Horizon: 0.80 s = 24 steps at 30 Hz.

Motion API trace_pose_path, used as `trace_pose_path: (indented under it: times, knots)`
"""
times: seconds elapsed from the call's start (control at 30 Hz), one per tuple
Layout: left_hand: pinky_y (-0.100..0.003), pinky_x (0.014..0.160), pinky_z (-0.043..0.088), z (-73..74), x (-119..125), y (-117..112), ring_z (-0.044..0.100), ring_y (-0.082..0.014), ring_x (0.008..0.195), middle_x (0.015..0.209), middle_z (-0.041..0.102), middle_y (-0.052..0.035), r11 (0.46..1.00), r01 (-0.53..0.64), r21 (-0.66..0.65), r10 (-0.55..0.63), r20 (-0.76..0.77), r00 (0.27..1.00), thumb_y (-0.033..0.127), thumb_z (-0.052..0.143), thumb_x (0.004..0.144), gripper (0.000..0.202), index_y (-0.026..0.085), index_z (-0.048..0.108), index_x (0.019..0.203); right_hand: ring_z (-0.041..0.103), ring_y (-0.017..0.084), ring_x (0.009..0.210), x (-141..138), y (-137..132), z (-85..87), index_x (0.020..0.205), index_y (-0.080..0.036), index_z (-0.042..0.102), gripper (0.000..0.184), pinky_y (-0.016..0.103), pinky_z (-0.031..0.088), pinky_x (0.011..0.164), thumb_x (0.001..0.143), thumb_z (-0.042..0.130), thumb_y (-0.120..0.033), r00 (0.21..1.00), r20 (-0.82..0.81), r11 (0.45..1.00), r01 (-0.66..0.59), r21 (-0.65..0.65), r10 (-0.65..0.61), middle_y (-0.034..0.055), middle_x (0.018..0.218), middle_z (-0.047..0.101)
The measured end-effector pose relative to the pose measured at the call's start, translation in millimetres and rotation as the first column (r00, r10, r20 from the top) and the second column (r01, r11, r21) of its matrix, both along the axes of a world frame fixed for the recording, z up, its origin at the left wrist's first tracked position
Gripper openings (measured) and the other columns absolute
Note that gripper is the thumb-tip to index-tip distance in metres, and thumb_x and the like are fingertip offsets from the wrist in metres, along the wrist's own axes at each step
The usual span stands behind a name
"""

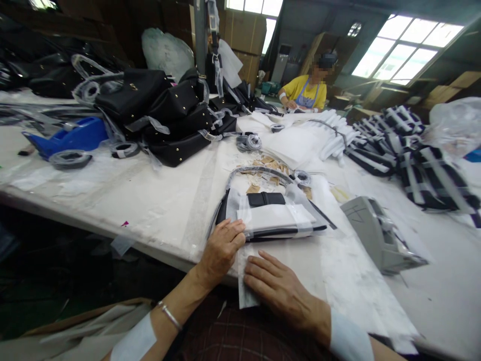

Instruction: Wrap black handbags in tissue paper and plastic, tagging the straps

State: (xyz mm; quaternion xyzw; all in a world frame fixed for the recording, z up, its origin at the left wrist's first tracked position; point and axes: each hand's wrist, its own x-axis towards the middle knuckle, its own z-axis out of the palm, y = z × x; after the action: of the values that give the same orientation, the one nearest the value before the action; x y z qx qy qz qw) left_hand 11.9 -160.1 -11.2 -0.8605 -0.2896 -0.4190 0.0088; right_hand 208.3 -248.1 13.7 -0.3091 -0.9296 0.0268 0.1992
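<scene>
A black handbag lies before me at the table's near edge, partly covered by white wrapping sheet. Its wrapped handle arches toward the back. Fingers bent, my left hand grips the bag's lower left corner; the fingertips rest at the wrapping's edge. From under the bag a pale translucent strip runs down over the table edge. My right hand lies on this strip with its fingers stretched out flat, just below the bag.
A grey tape dispenser stands to the right, a blue one to the left. Black handbags are piled behind, and white sheets lie farther back. Strapped black bundles sit at right. A person in yellow works across the table.
</scene>
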Motion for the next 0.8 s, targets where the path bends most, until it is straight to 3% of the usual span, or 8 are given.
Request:
trace_pose_path:
  times: [0.2, 0.4, 0.5, 0.6, 0.7, 0.8]
  knots:
    - [-0.042, 0.105, 0.046, -0.5, 1.3, -3.2, 0.061, -0.0194, 0.119, 0.113, 0.071, -0.0068, 0.999, -0.038, 0.000, 0.038, -0.015, 0.999, 0.002, 0.041, 0.093, 0.026, 0.018, 0.062, 0.094, 0.070, 0.017, 0.093, -12.0, 7.9, -6.1, 0.102, -0.019, 0.061, 0.022, 0.037, 0.053, 0.099, 0.099, 0.041, -0.010, 0.958, -0.285, 0.996, -0.012, -0.089, -0.014, 0.0068, 0.094, 0.074]
    - [-0.039, 0.107, 0.043, -1.0, 4.5, -4.5, 0.061, -0.0187, 0.118, 0.113, 0.071, -0.0058, 0.997, -0.073, 0.011, 0.074, -0.017, 0.997, 0.002, 0.039, 0.093, 0.027, 0.018, 0.061, 0.094, 0.070, 0.019, 0.087, -18.2, 0.2, 1.5, 0.101, -0.018, 0.061, 0.021, 0.031, 0.055, 0.091, 0.094, 0.044, -0.007, 0.913, -0.401, 0.990, 0.022, -0.137, -0.075, 0.0080, 0.088, 0.072]
    - [-0.040, 0.109, 0.040, 0.4, 2.3, -7.3, 0.060, -0.0189, 0.121, 0.116, 0.071, -0.0062, 0.998, -0.065, 0.003, 0.065, -0.023, 0.998, 0.002, 0.038, 0.093, 0.027, 0.017, 0.060, 0.096, 0.069, 0.018, 0.083, -17.8, 4.5, 13.7, 0.104, -0.018, 0.061, 0.021, 0.029, 0.055, 0.083, 0.094, 0.045, -0.008, 0.903, -0.417, 0.990, 0.051, -0.133, -0.103, 0.0072, 0.089, 0.072]
    - [-0.047, 0.115, 0.032, 7.8, -4.0, -13.3, 0.054, -0.0221, 0.128, 0.121, 0.068, -0.0063, 0.995, -0.054, -0.085, 0.049, -0.058, 0.997, 0.004, 0.042, 0.090, 0.025, 0.017, 0.059, 0.103, 0.066, 0.017, 0.078, -13.9, 19.1, 31.0, 0.102, -0.019, 0.062, 0.018, 0.027, 0.051, 0.072, 0.095, 0.049, -0.008, 0.905, -0.395, 0.987, 0.132, -0.096, -0.159, 0.0055, 0.088, 0.071]
    - [-0.055, 0.117, 0.025, 17.4, -8.9, -18.7, 0.047, -0.0281, 0.134, 0.126, 0.066, -0.0057, 0.973, -0.043, -0.227, 0.027, -0.070, 0.997, 0.015, 0.056, 0.087, 0.022, 0.018, 0.058, 0.108, 0.061, 0.016, 0.074, -11.1, 43.7, 48.8, 0.094, -0.020, 0.063, 0.012, 0.030, 0.044, 0.072, 0.096, 0.054, -0.012, 0.925, -0.325, 0.981, 0.192, -0.042, -0.195, 0.0026, 0.081, 0.069]
    - [-0.054, 0.113, 0.030, 20.5, -5.4, -18.4, 0.054, -0.0285, 0.124, 0.116, 0.068, -0.0057, 0.963, -0.069, -0.262, 0.072, 0.001, 0.997, 0.028, 0.064, 0.088, 0.025, 0.019, 0.057, 0.110, 0.056, 0.017, 0.072, -11.0, 72.3, 61.5, 0.086, -0.019, 0.065, 0.014, 0.033, 0.037, 0.071, 0.097, 0.055, -0.017, 0.951, -0.225, 0.977, 0.213, -0.016, -0.211, 0.0013, 0.074, 0.066]
